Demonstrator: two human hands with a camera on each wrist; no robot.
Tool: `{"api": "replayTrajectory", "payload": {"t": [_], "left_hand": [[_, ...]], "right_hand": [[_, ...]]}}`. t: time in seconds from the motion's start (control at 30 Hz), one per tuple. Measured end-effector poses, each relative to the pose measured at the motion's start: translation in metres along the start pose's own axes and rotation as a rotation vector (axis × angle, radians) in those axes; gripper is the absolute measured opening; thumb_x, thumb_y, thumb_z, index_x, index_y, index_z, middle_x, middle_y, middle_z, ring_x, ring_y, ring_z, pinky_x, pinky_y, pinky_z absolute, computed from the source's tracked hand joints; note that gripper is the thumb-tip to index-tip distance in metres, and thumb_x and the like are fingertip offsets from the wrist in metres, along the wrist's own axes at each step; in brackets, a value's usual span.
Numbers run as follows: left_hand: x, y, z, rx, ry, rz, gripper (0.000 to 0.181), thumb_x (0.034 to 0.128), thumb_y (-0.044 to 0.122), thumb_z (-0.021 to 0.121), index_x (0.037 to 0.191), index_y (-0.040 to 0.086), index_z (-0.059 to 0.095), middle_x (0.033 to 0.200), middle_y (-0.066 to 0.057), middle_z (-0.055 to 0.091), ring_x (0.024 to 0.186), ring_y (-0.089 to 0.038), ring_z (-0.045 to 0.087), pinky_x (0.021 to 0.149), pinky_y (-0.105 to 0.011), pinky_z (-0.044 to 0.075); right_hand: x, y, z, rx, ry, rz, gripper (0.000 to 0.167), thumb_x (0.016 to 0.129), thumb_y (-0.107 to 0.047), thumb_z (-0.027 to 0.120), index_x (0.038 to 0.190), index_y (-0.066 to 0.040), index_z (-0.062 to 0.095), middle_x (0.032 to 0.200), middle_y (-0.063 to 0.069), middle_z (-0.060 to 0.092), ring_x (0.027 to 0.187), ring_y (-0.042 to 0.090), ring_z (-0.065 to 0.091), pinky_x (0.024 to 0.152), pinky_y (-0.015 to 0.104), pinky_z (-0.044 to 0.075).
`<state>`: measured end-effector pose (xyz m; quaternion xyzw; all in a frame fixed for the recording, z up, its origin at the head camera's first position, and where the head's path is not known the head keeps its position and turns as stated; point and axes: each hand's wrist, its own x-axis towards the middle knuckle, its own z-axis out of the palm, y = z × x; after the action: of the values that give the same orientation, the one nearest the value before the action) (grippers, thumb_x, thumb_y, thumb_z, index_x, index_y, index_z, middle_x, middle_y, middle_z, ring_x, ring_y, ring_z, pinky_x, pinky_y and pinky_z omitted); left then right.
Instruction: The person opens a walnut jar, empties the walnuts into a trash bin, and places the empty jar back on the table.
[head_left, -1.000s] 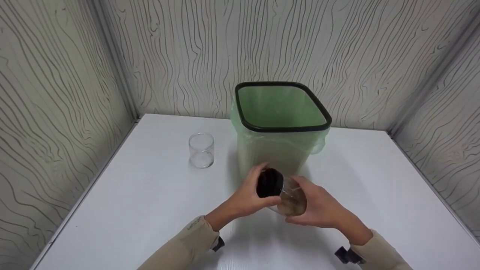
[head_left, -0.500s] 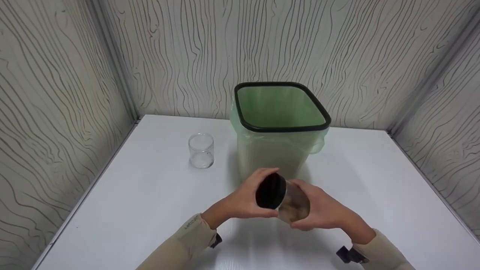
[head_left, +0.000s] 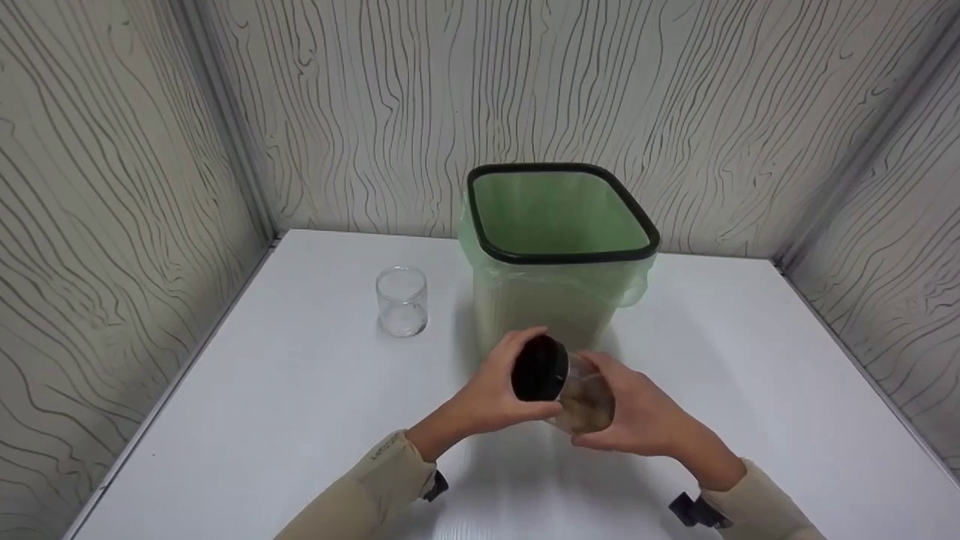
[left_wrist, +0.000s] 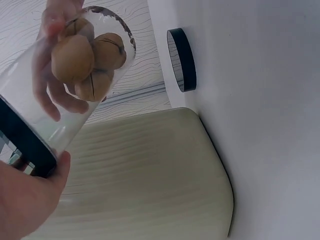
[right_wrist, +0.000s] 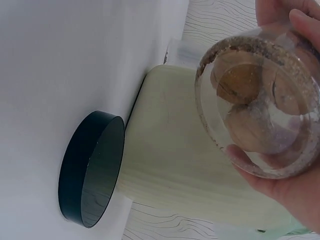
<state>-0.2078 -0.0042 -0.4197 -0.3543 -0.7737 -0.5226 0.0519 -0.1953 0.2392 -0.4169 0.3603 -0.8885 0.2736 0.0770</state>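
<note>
Both hands hold a clear jar [head_left: 589,405] tilted above the table, in front of the bin. My left hand [head_left: 499,386] grips its black end [head_left: 538,367], thumb and fingers curled round the edge. Whether that end is a lid or an open collar, I cannot tell. Around the clear body near the base curls my right hand [head_left: 637,409]. Several brown nuts [left_wrist: 82,57] that look like walnuts lie toward the base, showing through the wall in both wrist views. On the table a dark round lid [right_wrist: 92,170] with a glossy face appears in the wrist views; the head view does not show it.
A pale bin [head_left: 551,300] with a black rim and a green bag liner stands behind the hands. To its left a clear glass cup [head_left: 403,304] stands upright on the white table [head_left: 300,420]. Patterned wall panels [head_left: 360,112] enclose the table's back and sides.
Half a second ago the jar and both hands dipped slightly toward me. Now they are back up, close to where they were a second ago. The glass cup and bin have stayed put.
</note>
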Motion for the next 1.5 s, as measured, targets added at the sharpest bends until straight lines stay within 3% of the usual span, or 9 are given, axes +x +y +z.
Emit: {"api": "replayTrajectory", "payload": {"t": [0.43,0.77,0.9,1.0,1.13,1.3,1.37,1.5], "left_hand": [[0.001,0.004,0.007,-0.025,0.083,-0.086,0.084,0.0757,0.042,0.076,0.143,0.012,0.035,0.131,-0.001,0.044,0.113,-0.015,0.045,0.093,-0.035,0.042],[0.001,0.008,0.012,-0.009,0.153,-0.114,0.081,0.0769,0.042,0.075,0.141,0.01,0.037,0.132,-0.002,0.044,0.114,-0.016,0.045,0.096,-0.038,0.04],[-0.001,0.009,0.012,0.013,0.122,-0.15,0.086,0.0771,0.046,0.074,0.144,0.012,0.032,0.136,-0.003,0.041,0.116,-0.017,0.043,0.097,-0.039,0.039],[-0.002,0.009,0.008,0.029,0.05,-0.158,0.094,0.0753,0.047,0.075,0.148,0.016,0.024,0.143,-0.003,0.033,0.122,-0.017,0.038,0.099,-0.043,0.037],[-0.002,0.007,-0.004,0.042,-0.069,-0.076,0.106,0.07,0.041,0.082,0.151,0.022,0.016,0.15,-0.001,0.02,0.131,-0.017,0.03,0.103,-0.046,0.033],[0.0,0.002,-0.018,0.061,-0.213,0.108,0.112,0.0669,0.034,0.086,0.151,0.018,0.014,0.153,0.0,0.013,0.136,-0.015,0.024,0.105,-0.039,0.031],[0.002,0.002,-0.021,0.083,-0.256,0.165,0.112,0.0671,0.034,0.086,0.151,0.016,0.014,0.154,-0.002,0.013,0.136,-0.015,0.024,0.105,-0.036,0.031],[0.003,0.004,-0.025,0.13,-0.295,0.219,0.105,0.0693,0.034,0.084,0.15,0.018,0.019,0.151,-0.002,0.02,0.134,-0.015,0.027,0.103,-0.034,0.034]], "right_hand": [[0.002,0.003,0.006,-0.197,0.184,-0.138,0.095,0.061,-0.046,0.086,0.135,-0.003,0.043,0.116,0.001,0.056,0.098,0.012,0.055,0.077,0.034,0.051],[0.004,0.004,0.007,-0.302,0.243,-0.18,0.098,0.058,-0.045,0.086,0.133,0.001,0.043,0.117,0.007,0.055,0.097,0.015,0.054,0.075,0.035,0.051],[0.002,0.005,0.008,-0.268,0.231,-0.182,0.098,0.06,-0.046,0.086,0.134,0.0,0.043,0.117,0.005,0.054,0.097,0.014,0.054,0.075,0.035,0.051],[0.0,0.006,0.007,-0.203,0.187,-0.156,0.097,0.062,-0.049,0.085,0.135,-0.002,0.042,0.116,0.002,0.054,0.097,0.012,0.054,0.076,0.034,0.051],[-0.001,0.007,0.004,-0.105,0.098,-0.114,0.096,0.065,-0.049,0.082,0.139,-0.007,0.037,0.118,-0.001,0.054,0.099,0.011,0.054,0.078,0.034,0.05],[-0.002,0.007,0.0,0.001,0.012,-0.089,0.095,0.066,-0.047,0.082,0.142,-0.017,0.033,0.123,-0.006,0.053,0.103,0.01,0.054,0.081,0.034,0.049],[-0.002,0.006,-0.001,0.027,-0.013,-0.075,0.095,0.065,-0.046,0.084,0.141,-0.021,0.033,0.124,-0.009,0.053,0.104,0.009,0.054,0.082,0.034,0.049],[-0.002,0.005,-0.001,0.051,-0.056,-0.054,0.095,0.064,-0.045,0.085,0.14,-0.025,0.032,0.124,-0.01,0.051,0.103,0.009,0.053,0.082,0.034,0.049]]}}
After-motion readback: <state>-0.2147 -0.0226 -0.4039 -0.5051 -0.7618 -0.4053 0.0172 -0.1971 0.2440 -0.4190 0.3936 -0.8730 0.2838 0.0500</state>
